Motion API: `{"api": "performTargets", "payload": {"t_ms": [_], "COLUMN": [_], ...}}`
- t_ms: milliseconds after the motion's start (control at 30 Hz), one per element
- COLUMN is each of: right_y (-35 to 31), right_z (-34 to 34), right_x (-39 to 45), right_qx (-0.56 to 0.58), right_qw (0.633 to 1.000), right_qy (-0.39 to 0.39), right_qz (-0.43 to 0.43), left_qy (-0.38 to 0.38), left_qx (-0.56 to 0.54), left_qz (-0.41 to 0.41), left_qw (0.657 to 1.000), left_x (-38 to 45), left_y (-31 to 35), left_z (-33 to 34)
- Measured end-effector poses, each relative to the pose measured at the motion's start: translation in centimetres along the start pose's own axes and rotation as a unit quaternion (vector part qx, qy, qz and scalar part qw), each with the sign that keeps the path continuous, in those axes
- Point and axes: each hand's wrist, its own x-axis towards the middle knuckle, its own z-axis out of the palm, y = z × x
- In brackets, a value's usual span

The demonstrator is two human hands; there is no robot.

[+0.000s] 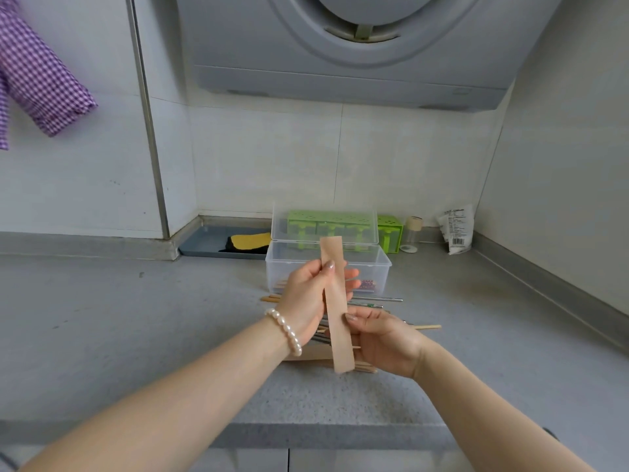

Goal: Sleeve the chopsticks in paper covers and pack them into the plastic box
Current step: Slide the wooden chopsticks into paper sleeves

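Paper cover (335, 308): a flat tan strip, held upright between my two hands, above the counter (136, 318). My left hand (306, 294) pinches its upper part, thumb on the near face, fingers curled behind it. My right hand (381, 342) grips its lower part from the right side, thumb on the front. The cover's bottom end hangs free below both hands; its top end rises above my left thumb and crosses in front of the plastic box (328, 267).

Hidden or unclear: the cover and my hands mask most of the loose chopsticks (377, 299) lying on the counter beneath them. Only ends stick out, some metal to the right of my left hand, some wooden to both sides. I cannot tell how many there are. A stack of further tan covers (313, 356) lies under my wrists, mostly blocked. Whether the held cover has anything inside it, I cannot tell.

Edges and room: the box sits just beyond my left hand, clear walls, lid (325, 226) hinged up at the back, mouth open. A few items show through its near wall, hard to make out. Bare counter stretches well to the left of my left forearm and to the right of my right hand, up to the raised rim by the wall. Counter's front edge runs under my forearms.

Beyond the box: a green holder (389, 233), a small jar (412, 233), a white packet (457, 229); a tray (218, 241) off to the left of the box.
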Motion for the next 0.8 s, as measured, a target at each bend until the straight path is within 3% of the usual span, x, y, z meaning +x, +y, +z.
{"api": "performTargets", "payload": {"t_ms": [333, 467, 633, 800], "right_y": [0.5, 0.2, 0.1, 0.2], "right_z": [0.2, 0.5, 3.0, 5.7], "right_x": [-0.5, -0.6, -0.2, -0.2], "right_qx": [-0.023, -0.019, -0.061, -0.042], "right_qw": [0.999, 1.0, 0.997, 0.999], "right_qy": [0.045, 0.004, -0.042, -0.005], "right_qz": [-0.015, -0.013, 0.014, 0.025], "left_qy": [0.009, 0.031, -0.034, -0.074], "left_qx": [-0.025, -0.118, -0.129, -0.176], "left_qz": [0.008, -0.069, -0.159, -0.192], "left_qw": [1.0, 0.99, 0.978, 0.963], "left_x": [0.0, 0.5, 0.9, 1.2], "left_y": [0.7, 1.3, 1.3, 1.2], "left_z": [-0.3, -0.8, -1.2, -1.2]}}
